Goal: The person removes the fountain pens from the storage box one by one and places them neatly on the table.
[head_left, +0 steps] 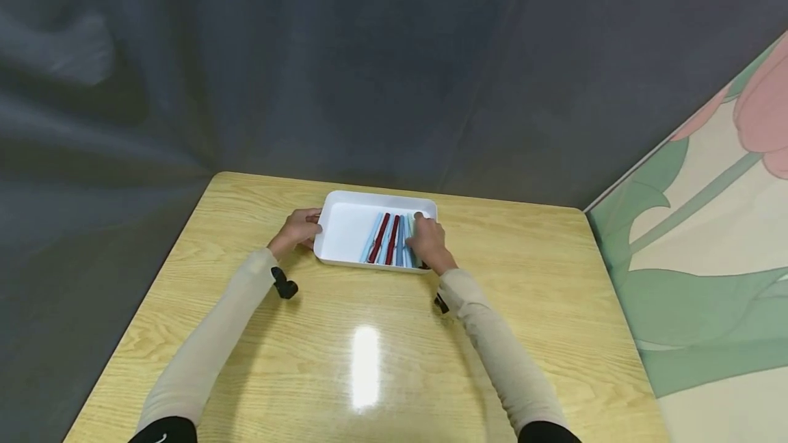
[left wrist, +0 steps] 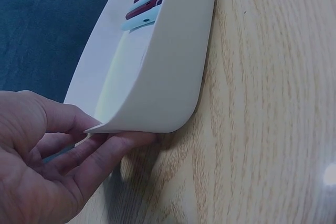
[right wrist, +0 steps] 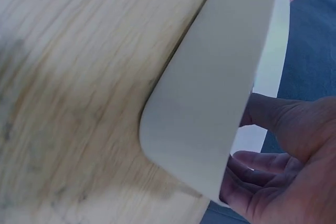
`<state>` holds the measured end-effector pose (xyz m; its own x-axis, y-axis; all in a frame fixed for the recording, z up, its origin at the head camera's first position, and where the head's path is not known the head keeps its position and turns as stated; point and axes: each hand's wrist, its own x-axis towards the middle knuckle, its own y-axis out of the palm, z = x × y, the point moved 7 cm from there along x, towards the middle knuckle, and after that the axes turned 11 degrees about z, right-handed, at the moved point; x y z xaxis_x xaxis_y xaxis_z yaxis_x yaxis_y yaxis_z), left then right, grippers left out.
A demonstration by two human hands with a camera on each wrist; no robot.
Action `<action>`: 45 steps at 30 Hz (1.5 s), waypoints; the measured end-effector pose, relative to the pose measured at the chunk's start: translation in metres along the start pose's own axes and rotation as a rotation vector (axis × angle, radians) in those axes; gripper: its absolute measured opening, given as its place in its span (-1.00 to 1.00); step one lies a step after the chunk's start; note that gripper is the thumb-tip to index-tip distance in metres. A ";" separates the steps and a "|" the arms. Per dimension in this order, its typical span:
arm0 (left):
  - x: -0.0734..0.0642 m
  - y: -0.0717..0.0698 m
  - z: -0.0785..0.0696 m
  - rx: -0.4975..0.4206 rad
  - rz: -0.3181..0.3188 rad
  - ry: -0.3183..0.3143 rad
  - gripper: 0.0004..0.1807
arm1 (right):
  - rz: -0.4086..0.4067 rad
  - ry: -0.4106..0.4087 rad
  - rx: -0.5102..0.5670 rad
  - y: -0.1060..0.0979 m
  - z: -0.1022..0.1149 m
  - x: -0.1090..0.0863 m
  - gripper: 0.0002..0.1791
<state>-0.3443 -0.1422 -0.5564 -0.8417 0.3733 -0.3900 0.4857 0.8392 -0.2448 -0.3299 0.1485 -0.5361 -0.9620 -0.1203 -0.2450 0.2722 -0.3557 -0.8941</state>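
A white rectangular tray (head_left: 340, 227) with low walls sits on the wooden table. My left hand (head_left: 299, 229) pinches its left end, thumb inside the rim and fingers beneath it, as the left wrist view shows up close. At the opposite end my right hand (head_left: 429, 241) grips the tray, its thumb (right wrist: 265, 111) reaching over the wall to the inside. Several slim sticks, dark red (head_left: 379, 238) and light blue (head_left: 371, 238), lie side by side in the tray's right half. Some have a small hole near one end. The right hand partly covers the rightmost ones.
The wooden table (head_left: 523, 279) stretches in front and to both sides of the tray. A dark curtain (head_left: 394, 74) hangs behind its far edge, and a flower-patterned wall covering (head_left: 708, 238) stands at the right.
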 end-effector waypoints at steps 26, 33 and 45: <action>-0.006 -0.001 0.003 -0.016 -0.028 -0.032 -0.28 | 0.010 -0.035 0.656 -0.011 -0.019 -0.001 -0.60; -0.005 0.001 0.003 -0.012 -0.020 -0.008 -0.27 | 0.067 -0.059 0.840 -0.016 -0.023 -0.006 -0.62; -0.001 0.003 0.005 -0.025 -0.023 -0.021 -0.25 | 0.081 -0.035 0.925 -0.030 -0.042 -0.012 -0.55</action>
<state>-0.3405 -0.1426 -0.5614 -0.8473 0.3454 -0.4034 0.4599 0.8570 -0.2322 -0.3278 0.1993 -0.5225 -0.9424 -0.1992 -0.2686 0.2604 -0.9410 -0.2161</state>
